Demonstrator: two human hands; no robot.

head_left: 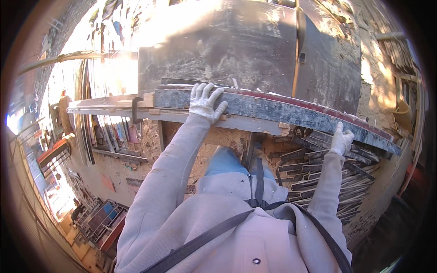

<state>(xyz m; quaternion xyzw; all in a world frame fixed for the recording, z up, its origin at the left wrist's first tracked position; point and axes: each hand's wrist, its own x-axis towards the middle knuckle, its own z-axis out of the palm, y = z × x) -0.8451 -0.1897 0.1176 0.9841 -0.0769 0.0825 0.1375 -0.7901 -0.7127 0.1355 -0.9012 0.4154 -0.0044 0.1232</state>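
A long plank (268, 108) with a worn grey-blue face lies across the near edge of the work table. My left hand (205, 103), in a white knit glove, rests on its left part with fingers spread flat. My right hand (341, 140), gloved alike, is at the plank's near edge toward the right end. One finger stretches up onto its face and the others are bent in at the edge. A dark reddish strip (314, 107) runs along the plank's far side. Beyond is a scuffed dark panel (218, 50), the table top.
A metal clamp (136, 109) grips the pale timber rail (100, 103) at the left. Many thin wood strips (318, 182) are stacked under the table at the right. A narrow wooden strip (298, 50) divides the table panels. Scrap wood and sawdust cover the ground.
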